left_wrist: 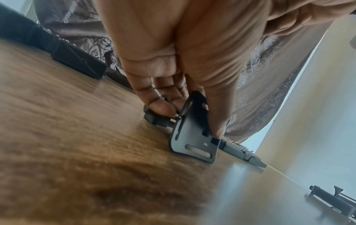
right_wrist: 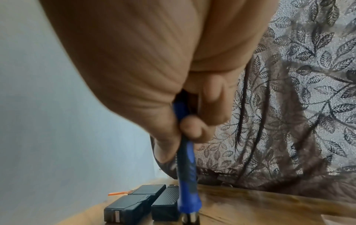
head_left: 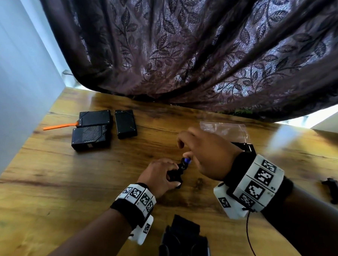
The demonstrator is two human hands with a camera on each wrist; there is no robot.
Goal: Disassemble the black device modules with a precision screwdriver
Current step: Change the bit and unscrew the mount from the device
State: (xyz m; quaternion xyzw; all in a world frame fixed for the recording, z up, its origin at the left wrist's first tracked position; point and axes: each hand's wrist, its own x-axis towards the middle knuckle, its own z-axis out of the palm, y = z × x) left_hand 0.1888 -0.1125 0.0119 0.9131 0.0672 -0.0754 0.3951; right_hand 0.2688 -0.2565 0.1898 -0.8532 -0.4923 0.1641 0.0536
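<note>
- Table [head_left: 63,181]: warm brown wood grain, streaked with darker bands; taken as landmark.
- Three modules [head_left: 94,132] at the table's far left: black throughout; a fine diagonal weave is noted on the nearest lid.
- Strip [head_left: 59,126] left of the modules: orange.
- Screwdriver [right_wrist: 185,167] handle above the table's middle: blue, with a dark section.
- Bracket [left_wrist: 192,137] standing on the table: dull grey-black.
- Curtain [head_left: 207,51] behind the table: dark purple-brown, leaf-and-vine pattern.
- Wristbands [head_left: 259,183]: white panels, black square codes.
</note>
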